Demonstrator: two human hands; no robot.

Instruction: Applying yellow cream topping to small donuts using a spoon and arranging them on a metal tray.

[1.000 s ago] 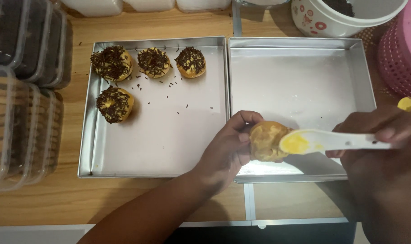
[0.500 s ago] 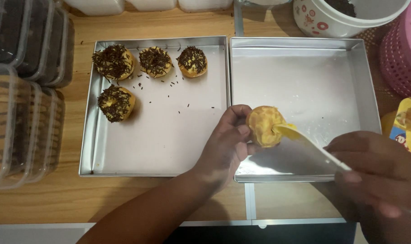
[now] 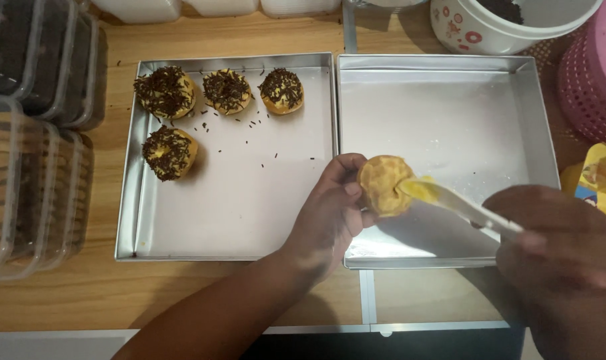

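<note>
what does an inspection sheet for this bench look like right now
surface: wooden table, two metal trays side by side
job's things: plain bun, white spreader with yellow cream touching it
clutter: four sprinkle-topped buns in left tray; right tray bare; stacked plastic boxes
grips: left hand holds the bun; right hand holds the spreader
cables: nothing seen
surroundings: white tub, pink basket

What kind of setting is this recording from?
Probably a home or small bakery prep table: two metal trays on a wooden top, sprinkle-topped doughnuts, stacked clear plastic boxes, and a left hand holding a bun being spread with a spatula.
</note>
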